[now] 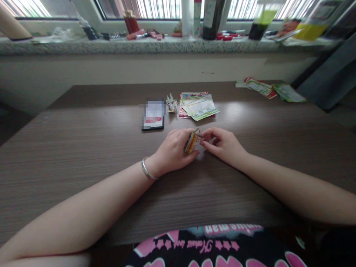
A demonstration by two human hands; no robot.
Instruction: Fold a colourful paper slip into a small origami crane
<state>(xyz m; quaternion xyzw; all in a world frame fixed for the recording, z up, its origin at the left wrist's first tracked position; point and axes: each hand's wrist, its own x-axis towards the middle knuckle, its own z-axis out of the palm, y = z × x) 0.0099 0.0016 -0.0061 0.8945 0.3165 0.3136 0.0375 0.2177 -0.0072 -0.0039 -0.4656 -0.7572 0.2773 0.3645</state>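
My left hand [176, 150], with a silver bangle at the wrist, is closed around a small folded printed paper [192, 143]. White panels and a yellow and red strip show on the paper; the rest is hidden by the fingers. From the right, my right hand [222, 144] pinches the paper's edge between thumb and fingertips. Both hands are low over the dark wooden table [111, 155]. Just beyond them lies a stack of printed leaflets [200, 105], green, white and red. Beside the stack is a small crumpled whitish bundle [172, 104], its kind unclear.
A phone [153, 115] with a blurred-out screen lies left of the bundle. More leaflets [261, 88] are spread at the far right. Behind the table, a granite windowsill [111, 46] carries a red cup [130, 23], a dark bottle [213, 18] and other bottles and clutter.
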